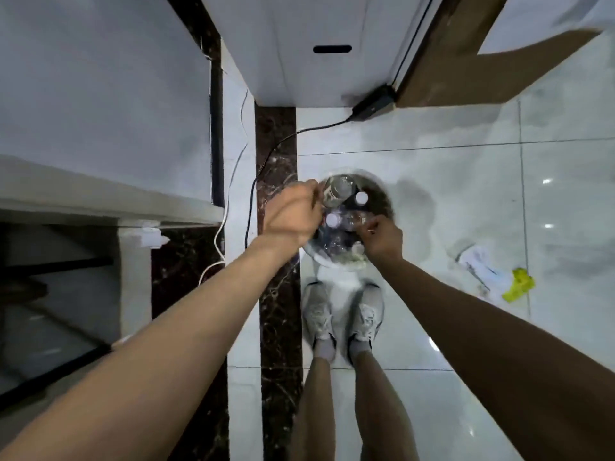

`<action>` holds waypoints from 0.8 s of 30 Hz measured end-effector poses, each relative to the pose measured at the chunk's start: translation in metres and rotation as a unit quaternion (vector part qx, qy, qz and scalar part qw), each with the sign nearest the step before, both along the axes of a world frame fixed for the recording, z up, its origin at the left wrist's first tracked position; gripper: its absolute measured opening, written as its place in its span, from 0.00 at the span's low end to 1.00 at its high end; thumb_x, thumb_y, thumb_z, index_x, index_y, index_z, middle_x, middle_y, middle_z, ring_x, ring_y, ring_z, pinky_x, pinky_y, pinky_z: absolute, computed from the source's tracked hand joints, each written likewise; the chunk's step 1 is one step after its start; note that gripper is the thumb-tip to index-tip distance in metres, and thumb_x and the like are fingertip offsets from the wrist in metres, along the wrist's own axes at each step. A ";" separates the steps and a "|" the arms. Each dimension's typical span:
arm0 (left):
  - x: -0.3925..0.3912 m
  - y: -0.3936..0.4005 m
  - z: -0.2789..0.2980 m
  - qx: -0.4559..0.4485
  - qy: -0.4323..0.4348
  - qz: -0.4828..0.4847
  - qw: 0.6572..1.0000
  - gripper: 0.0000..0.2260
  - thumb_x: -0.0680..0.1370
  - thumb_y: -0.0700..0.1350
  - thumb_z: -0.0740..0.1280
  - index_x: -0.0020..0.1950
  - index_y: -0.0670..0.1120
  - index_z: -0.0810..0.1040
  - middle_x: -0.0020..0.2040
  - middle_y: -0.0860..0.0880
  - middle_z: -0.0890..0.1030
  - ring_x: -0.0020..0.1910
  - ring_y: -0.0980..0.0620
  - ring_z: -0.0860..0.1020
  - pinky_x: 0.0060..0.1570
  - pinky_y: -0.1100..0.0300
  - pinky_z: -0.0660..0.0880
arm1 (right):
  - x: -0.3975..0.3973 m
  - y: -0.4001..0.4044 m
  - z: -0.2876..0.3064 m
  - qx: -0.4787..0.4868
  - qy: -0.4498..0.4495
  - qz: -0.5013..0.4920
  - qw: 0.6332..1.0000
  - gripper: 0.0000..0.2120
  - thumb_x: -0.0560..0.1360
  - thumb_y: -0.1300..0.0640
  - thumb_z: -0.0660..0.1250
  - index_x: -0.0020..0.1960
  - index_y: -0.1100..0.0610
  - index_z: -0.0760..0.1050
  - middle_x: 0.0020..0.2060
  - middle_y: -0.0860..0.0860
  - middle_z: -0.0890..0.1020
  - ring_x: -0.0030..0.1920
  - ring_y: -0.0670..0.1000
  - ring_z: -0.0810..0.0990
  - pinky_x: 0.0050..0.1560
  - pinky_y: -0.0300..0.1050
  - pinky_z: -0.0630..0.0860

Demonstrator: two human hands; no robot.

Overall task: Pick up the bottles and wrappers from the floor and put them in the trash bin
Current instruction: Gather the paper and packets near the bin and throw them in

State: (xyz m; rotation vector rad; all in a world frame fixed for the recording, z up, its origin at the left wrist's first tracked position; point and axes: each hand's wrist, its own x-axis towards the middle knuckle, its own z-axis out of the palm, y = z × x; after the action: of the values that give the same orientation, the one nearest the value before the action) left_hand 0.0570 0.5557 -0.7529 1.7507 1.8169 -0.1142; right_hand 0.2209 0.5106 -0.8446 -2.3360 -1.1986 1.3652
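Two grey shoes (342, 311) stand at 6 o'clock. A black cord (266, 168) runs toward a black box (372, 106) at 12 o'clock.

Bare forearms and legs — grey sneakers (342, 314), grey socks (342, 349).

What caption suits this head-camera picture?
Both hands drop clear bottles into the trash bin; wrappers lie on the floor.

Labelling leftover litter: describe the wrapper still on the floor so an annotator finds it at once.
Start at the round trash bin in front of the person's grey shoes, then look along the glossy white floor tiles to the person's right. There lies a crumpled white and clear wrapper. Its bright yellow end sets it apart; nothing else on the floor is yellow.
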 end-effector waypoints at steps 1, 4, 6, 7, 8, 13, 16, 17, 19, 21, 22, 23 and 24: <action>-0.003 -0.007 -0.025 -0.021 0.003 -0.012 1.000 0.08 0.80 0.46 0.59 0.57 0.53 0.75 0.53 0.49 0.81 0.51 0.47 0.79 0.52 0.55 0.75 | -0.003 -0.003 -0.022 -0.003 0.006 -0.010 1.000 0.13 0.76 0.52 0.69 0.48 0.63 0.78 0.46 0.59 0.83 0.49 0.58 0.81 0.49 0.48 0.72; -0.013 -0.005 -0.085 -0.052 0.026 -0.080 0.995 0.09 0.80 0.44 0.58 0.58 0.52 0.74 0.55 0.48 0.80 0.51 0.46 0.79 0.50 0.55 0.76 | -0.005 0.003 -0.073 0.014 0.012 -0.041 0.999 0.19 0.73 0.52 0.73 0.57 0.63 0.73 0.53 0.61 0.79 0.54 0.60 0.78 0.54 0.50 0.74; -0.018 -0.001 -0.108 -0.062 0.016 -0.069 0.996 0.09 0.79 0.43 0.59 0.57 0.52 0.76 0.53 0.48 0.81 0.46 0.48 0.79 0.43 0.57 0.75 | -0.006 0.003 -0.097 -0.009 0.000 -0.011 1.000 0.33 0.70 0.48 0.75 0.67 0.63 0.68 0.63 0.62 0.71 0.63 0.61 0.72 0.63 0.50 0.70; -0.019 0.003 -0.117 -0.064 0.012 -0.058 0.996 0.09 0.79 0.43 0.60 0.55 0.52 0.76 0.50 0.49 0.82 0.42 0.49 0.78 0.40 0.58 0.73 | -0.006 0.002 -0.104 -0.020 -0.030 0.027 0.999 0.39 0.70 0.45 0.74 0.71 0.62 0.64 0.67 0.63 0.66 0.67 0.60 0.68 0.68 0.50 0.67; -0.019 0.007 -0.122 -0.063 0.017 -0.055 0.996 0.08 0.79 0.43 0.60 0.55 0.53 0.77 0.48 0.48 0.82 0.39 0.49 0.77 0.38 0.59 0.71 | -0.006 0.002 -0.108 -0.021 -0.070 0.072 0.995 0.42 0.70 0.42 0.73 0.74 0.61 0.60 0.71 0.62 0.63 0.71 0.60 0.63 0.71 0.51 0.63; -0.007 0.018 -0.112 -0.037 0.040 -0.062 0.997 0.09 0.78 0.45 0.62 0.56 0.51 0.77 0.51 0.46 0.82 0.47 0.43 0.80 0.44 0.54 0.77 | 0.003 0.010 -0.088 0.021 -0.073 0.174 0.982 0.35 0.74 0.43 0.68 0.73 0.60 0.62 0.75 0.61 0.57 0.75 0.59 0.56 0.73 0.53 0.60; 0.012 0.031 -0.083 -0.027 0.036 -0.085 0.995 0.09 0.79 0.46 0.61 0.57 0.51 0.76 0.54 0.47 0.81 0.51 0.43 0.80 0.47 0.53 0.77 | 0.015 0.031 -0.057 0.024 -0.028 0.182 0.983 0.26 0.77 0.48 0.66 0.69 0.61 0.68 0.69 0.60 0.65 0.68 0.59 0.66 0.68 0.49 0.67; 0.021 0.038 -0.070 -0.020 0.035 -0.094 0.995 0.09 0.79 0.47 0.61 0.57 0.51 0.76 0.55 0.48 0.81 0.52 0.44 0.79 0.48 0.52 0.77 | 0.020 0.041 -0.042 0.027 -0.011 0.171 0.985 0.21 0.77 0.50 0.66 0.66 0.60 0.70 0.66 0.59 0.69 0.65 0.58 0.71 0.64 0.47 0.69; 0.037 0.055 -0.041 0.002 0.036 -0.110 0.993 0.09 0.78 0.47 0.60 0.56 0.52 0.76 0.55 0.48 0.81 0.53 0.45 0.79 0.48 0.53 0.75 | 0.029 0.061 -0.012 0.040 0.009 0.156 0.987 0.14 0.77 0.54 0.66 0.60 0.58 0.73 0.59 0.57 0.76 0.58 0.56 0.76 0.57 0.45 0.71; 0.055 0.070 -0.001 0.029 0.042 -0.130 0.990 0.11 0.77 0.45 0.59 0.57 0.53 0.76 0.56 0.49 0.81 0.53 0.45 0.78 0.45 0.56 0.72 | 0.040 0.080 0.029 0.062 0.007 0.162 0.985 0.11 0.77 0.57 0.66 0.58 0.57 0.75 0.55 0.56 0.79 0.56 0.56 0.78 0.56 0.46 0.73; 0.063 0.077 0.023 0.044 0.047 -0.138 0.988 0.12 0.77 0.44 0.59 0.57 0.53 0.76 0.57 0.49 0.81 0.54 0.45 0.78 0.43 0.56 0.69 | 0.045 0.088 0.052 0.068 0.012 0.161 0.985 0.10 0.76 0.58 0.66 0.57 0.56 0.76 0.54 0.55 0.80 0.55 0.56 0.79 0.56 0.47 0.74; 0.070 0.084 0.047 0.061 0.050 -0.144 0.986 0.12 0.77 0.44 0.59 0.57 0.53 0.76 0.56 0.49 0.81 0.53 0.45 0.78 0.42 0.57 0.67 | 0.050 0.096 0.077 0.073 0.020 0.160 0.984 0.10 0.76 0.59 0.66 0.57 0.56 0.77 0.54 0.55 0.81 0.55 0.56 0.79 0.57 0.48 0.75; 0.076 0.089 0.069 0.075 0.050 -0.147 0.985 0.13 0.77 0.43 0.59 0.58 0.52 0.76 0.56 0.48 0.81 0.53 0.44 0.78 0.42 0.57 0.67 | 0.055 0.102 0.099 0.073 0.022 0.163 0.984 0.10 0.76 0.59 0.65 0.57 0.56 0.77 0.54 0.55 0.81 0.55 0.55 0.79 0.58 0.48 0.75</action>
State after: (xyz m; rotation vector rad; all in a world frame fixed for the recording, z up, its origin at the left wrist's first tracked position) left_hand 0.1334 0.6447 -0.6839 2.1476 1.6613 -0.1919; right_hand 0.2756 0.6124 -0.7454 -2.0655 -1.6643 1.3592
